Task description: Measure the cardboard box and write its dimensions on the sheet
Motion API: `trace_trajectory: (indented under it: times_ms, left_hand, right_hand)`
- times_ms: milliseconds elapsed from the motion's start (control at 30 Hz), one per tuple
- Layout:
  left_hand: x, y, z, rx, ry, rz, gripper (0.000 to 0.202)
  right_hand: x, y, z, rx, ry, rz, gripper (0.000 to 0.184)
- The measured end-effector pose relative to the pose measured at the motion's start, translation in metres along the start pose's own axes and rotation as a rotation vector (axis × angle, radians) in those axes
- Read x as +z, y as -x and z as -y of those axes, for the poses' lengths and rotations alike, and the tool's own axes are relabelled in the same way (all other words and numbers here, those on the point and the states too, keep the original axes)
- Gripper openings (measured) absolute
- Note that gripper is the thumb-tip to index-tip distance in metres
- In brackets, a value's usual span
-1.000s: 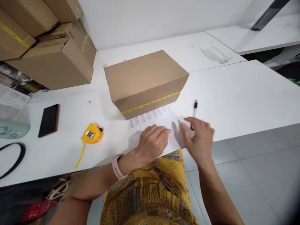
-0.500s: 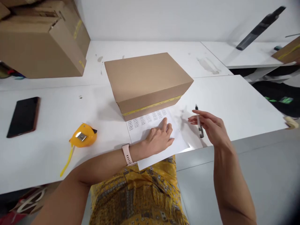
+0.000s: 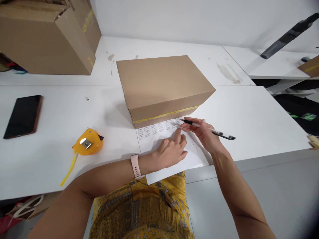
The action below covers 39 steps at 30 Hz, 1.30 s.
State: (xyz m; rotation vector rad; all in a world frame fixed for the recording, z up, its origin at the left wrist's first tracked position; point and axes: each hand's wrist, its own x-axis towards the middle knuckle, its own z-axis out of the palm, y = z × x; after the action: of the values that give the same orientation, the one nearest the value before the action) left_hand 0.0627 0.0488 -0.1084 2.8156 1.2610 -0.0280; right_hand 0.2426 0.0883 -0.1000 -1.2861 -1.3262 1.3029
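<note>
A white sheet of paper (image 3: 159, 139) with rows of small print lies at the front edge of the white table (image 3: 249, 116), partly tucked under a closed cardboard box (image 3: 161, 83) sealed with yellow tape. My left hand (image 3: 171, 151), with a pink watch on the wrist, rests flat on the sheet. My right hand (image 3: 204, 132) grips a black and white pen (image 3: 209, 129), its tip touching the printed rows near the box's front edge.
A yellow tape measure (image 3: 87, 144) with its strip pulled out lies left of the paper. Further left lies a black phone (image 3: 23, 116). Large cardboard boxes (image 3: 47, 36) stand at the back left. Another white table (image 3: 274, 63) is at the right.
My right hand picked the pen up from the table and brought its tip onto the printed sheet. My left hand stayed on the paper. The view shifted slightly.
</note>
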Motion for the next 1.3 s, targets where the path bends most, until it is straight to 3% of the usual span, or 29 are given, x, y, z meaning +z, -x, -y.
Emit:
trace_trajectory:
  times_ms: [133, 433, 667, 867, 1300]
  left_hand:
    - [-0.001, 0.000, 0.000, -0.010, 0.016, 0.007, 0.065]
    - [-0.007, 0.000, 0.001, 0.010, -0.003, 0.041, 0.062]
    - [-0.002, -0.001, -0.001, -0.004, -0.008, 0.005, 0.061]
    - [-0.002, 0.000, -0.001, -0.006, 0.005, -0.001, 0.061]
    - [-0.002, 0.000, 0.000, -0.002, 0.005, 0.006, 0.061]
  right_hand:
    - [0.003, -0.019, -0.012, 0.059, 0.048, -0.011, 0.045]
    - [0.013, -0.023, -0.021, -0.056, 0.004, -0.042, 0.041]
    - [0.019, -0.025, -0.020, -0.107, 0.311, -0.201, 0.038]
    - [0.020, -0.027, -0.022, -0.165, 0.376, -0.205, 0.035]
    - [0.020, -0.028, -0.025, -0.150, 0.356, -0.177, 0.031]
